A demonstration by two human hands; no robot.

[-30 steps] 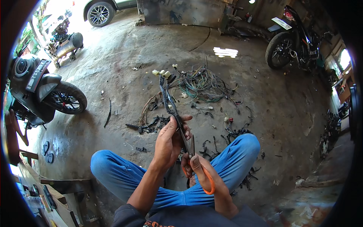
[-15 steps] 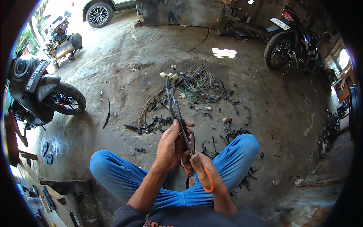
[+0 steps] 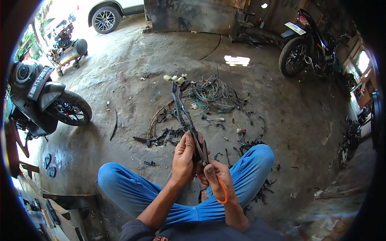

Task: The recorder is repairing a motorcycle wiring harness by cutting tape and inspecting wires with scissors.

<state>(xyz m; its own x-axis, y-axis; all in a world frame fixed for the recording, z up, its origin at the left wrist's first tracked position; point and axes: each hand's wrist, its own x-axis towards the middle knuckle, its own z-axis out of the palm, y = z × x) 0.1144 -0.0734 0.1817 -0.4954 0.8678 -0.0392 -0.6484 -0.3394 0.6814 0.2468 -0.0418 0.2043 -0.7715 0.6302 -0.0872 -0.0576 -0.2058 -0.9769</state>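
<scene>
My left hand [image 3: 184,158] is closed around a black-taped wiring harness [image 3: 181,108], its thumb on top. The harness splits into two strands that reach away from me, with cream plastic connectors [image 3: 168,78] at the far end. In my right hand [image 3: 219,172] is a pair of scissors [image 3: 223,193] with orange handles. The scissor blades point forward, slightly apart, right beside the harness at my left fingers. Whether a blade touches the tape I cannot tell. The harness's near end is hidden by my hands.
Ahead lies a tangled heap of loose wires [image 3: 213,94] on the concrete floor. Cut black scraps [image 3: 157,140] are scattered around my crossed legs. Motorcycles stand left [image 3: 48,96] and right [image 3: 305,48]. A wooden bench [image 3: 52,205] is at lower left, sandals [image 3: 49,164] beyond it.
My left fingers, which stuck out past the harness to the right, are now tucked in around it. The harness's far end has shifted slightly left. The scissors stay beside it.
</scene>
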